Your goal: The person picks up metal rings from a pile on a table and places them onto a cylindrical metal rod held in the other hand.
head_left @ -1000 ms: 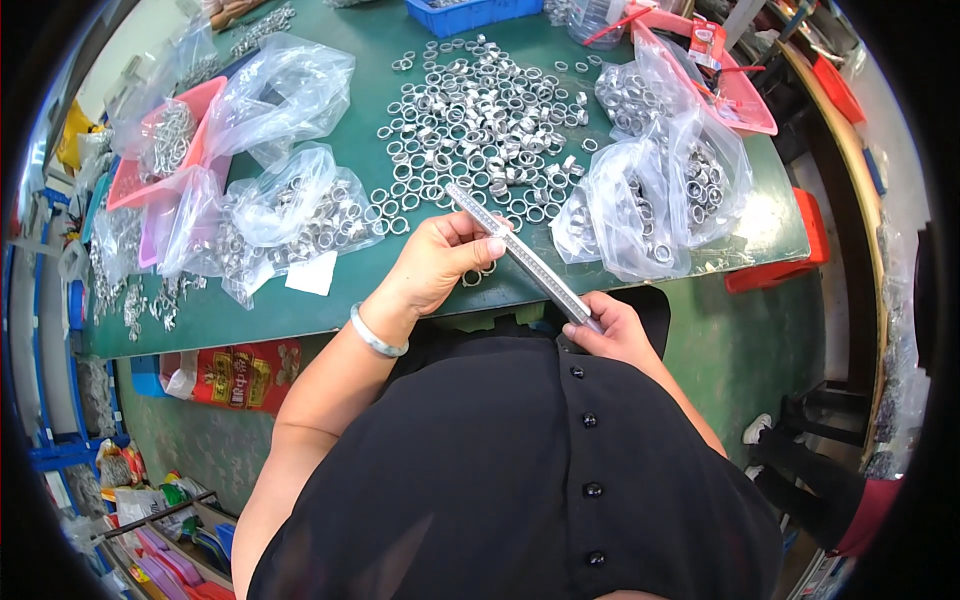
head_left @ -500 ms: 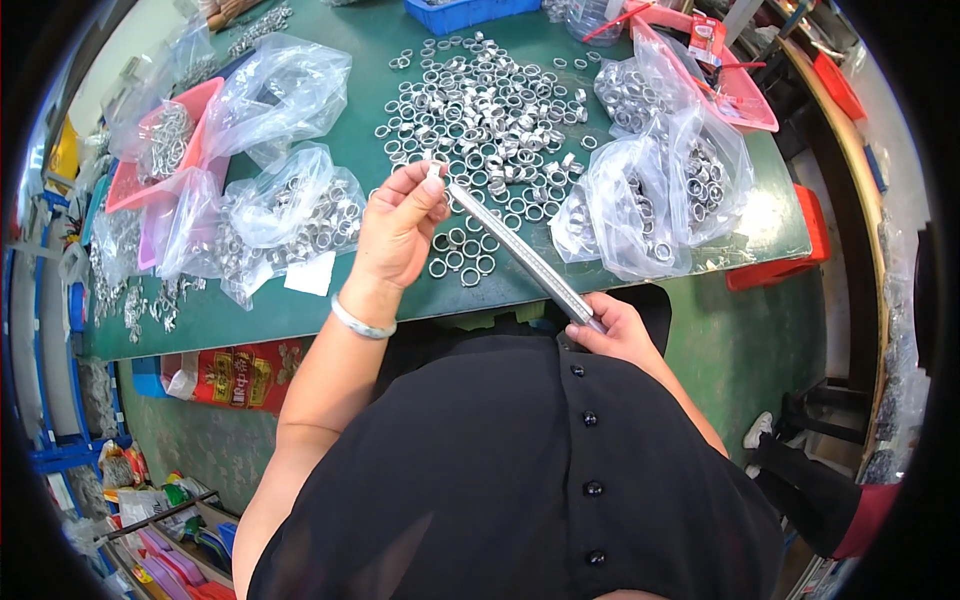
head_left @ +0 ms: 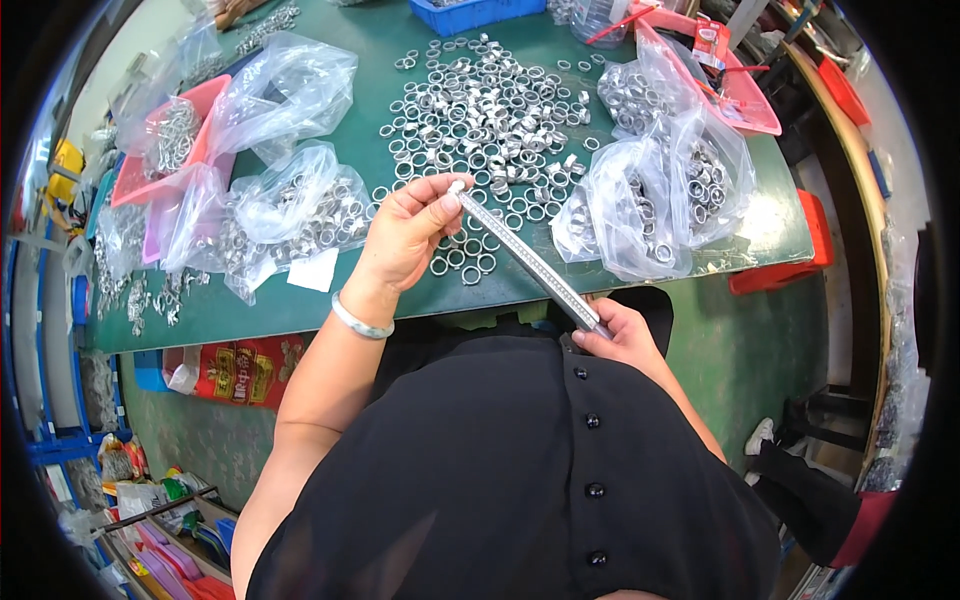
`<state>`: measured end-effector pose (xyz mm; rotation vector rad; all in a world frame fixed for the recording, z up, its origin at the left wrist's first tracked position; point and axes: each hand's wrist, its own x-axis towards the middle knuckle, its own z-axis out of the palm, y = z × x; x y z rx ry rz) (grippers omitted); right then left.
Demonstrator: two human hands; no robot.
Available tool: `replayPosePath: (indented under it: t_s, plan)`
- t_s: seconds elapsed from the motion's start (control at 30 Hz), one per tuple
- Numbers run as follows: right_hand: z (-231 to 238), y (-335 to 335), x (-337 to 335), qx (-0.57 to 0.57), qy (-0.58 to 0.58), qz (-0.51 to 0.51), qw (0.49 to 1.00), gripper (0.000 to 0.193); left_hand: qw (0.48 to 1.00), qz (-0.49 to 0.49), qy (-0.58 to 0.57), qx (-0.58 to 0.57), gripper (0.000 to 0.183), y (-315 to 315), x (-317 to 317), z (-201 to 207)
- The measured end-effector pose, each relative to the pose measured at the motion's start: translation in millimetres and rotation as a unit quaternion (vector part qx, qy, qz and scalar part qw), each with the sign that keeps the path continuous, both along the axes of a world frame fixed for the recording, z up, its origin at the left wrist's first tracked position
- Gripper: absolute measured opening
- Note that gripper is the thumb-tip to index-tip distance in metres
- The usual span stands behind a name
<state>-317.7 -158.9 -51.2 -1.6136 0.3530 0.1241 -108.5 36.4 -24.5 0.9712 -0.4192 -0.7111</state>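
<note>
My right hand (head_left: 622, 333) grips the lower end of a long thin metal rod (head_left: 527, 259) strung with small rings, held slanting up to the left over the table's near edge. My left hand (head_left: 408, 235) pinches the rod's upper tip, fingers closed on a small metal ring there. A silver bangle circles my left wrist. Just beyond my left hand lies a broad heap of loose silver rings (head_left: 490, 105) on the green table (head_left: 300, 310).
Clear plastic bags of rings (head_left: 660, 190) lie at the right, and other bags (head_left: 290, 205) at the left. Pink trays (head_left: 165, 150) stand at the far left and far right, a blue bin at the top. Boxes and clutter fill the floor at the lower left.
My left hand moved up along the rod from its middle to the upper tip. The right hand and rod stayed nearly still.
</note>
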Motion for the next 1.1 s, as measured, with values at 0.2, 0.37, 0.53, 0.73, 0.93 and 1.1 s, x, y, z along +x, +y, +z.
replayPosePath:
  t_s: [0.2,0.37,0.53,0.73,0.93,1.1]
  plan:
    - [2,5,5,0.031,-0.008,0.010,0.999,0.010,0.995,-0.082,-0.002,0.050,0.029,-5,-19,-1]
    - [5,8,10,0.001,-0.014,0.021,1.000,0.010,0.994,-0.099,0.043,0.019,0.034,-5,-25,-8]
    - [3,8,9,0.006,-0.016,0.022,1.000,0.011,0.994,-0.096,0.036,0.035,0.035,-4,-27,-4]
    - [5,10,9,0.012,-0.016,0.016,1.000,0.011,0.994,-0.094,0.038,0.032,0.036,-3,-28,-2]
    - [0,8,9,-0.005,-0.021,0.024,0.999,0.010,0.995,-0.089,0.037,0.038,0.034,-3,-29,-1]
    - [3,10,10,0.000,-0.021,0.023,1.000,0.010,0.996,-0.071,0.031,0.048,0.032,-3,-30,-1]
